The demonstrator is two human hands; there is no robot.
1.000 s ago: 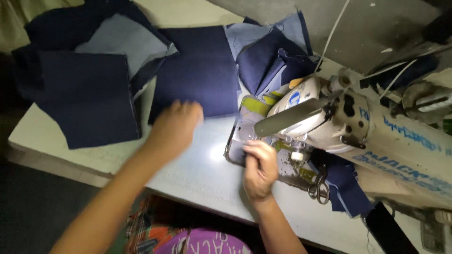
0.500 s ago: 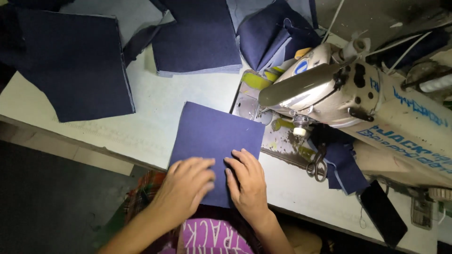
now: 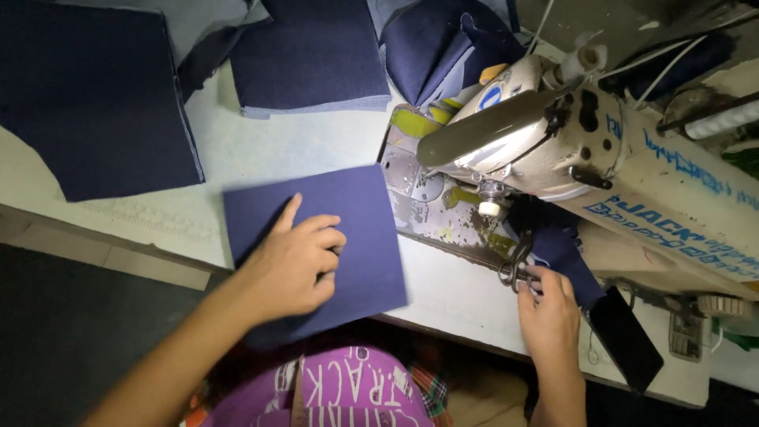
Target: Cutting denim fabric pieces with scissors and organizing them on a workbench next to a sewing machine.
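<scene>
At the far left of the pale worktable (image 3: 316, 150), 1 large dark navy piece (image 3: 87, 95) lies spread out flat. Just right of it, toward the back, a squared-up stack of navy cut pieces (image 3: 312, 55) waits with its edges aligned. In front of that, a single navy fabric square (image 3: 316, 241) sits at the near edge of the table, 1 corner reaching over the edge toward the person's lap. The left hand (image 3: 292, 265) rests palm-down on this square, fingers loosely curled and the forefinger stretched out, pressing the cloth rather than gripping it.

Further right stands the sewing machine (image 3: 553, 142), its needle area lit from below, and nothing lies under the foot. A loose heap of navy pieces (image 3: 447, 43) is bundled behind the machine head. Beside the machine bed, the right hand (image 3: 545, 312) has its fingers closed around small scissors (image 3: 518, 265), next to a dark scrap of fabric (image 3: 561, 249) hanging from under the machine. A dark flat phone (image 3: 624, 340) lies at the table's right end.

By my reckoning the work is early for this piece: it is laid out and flattened, yet it is well short of the needle and shows no stitching that I can see.
</scene>
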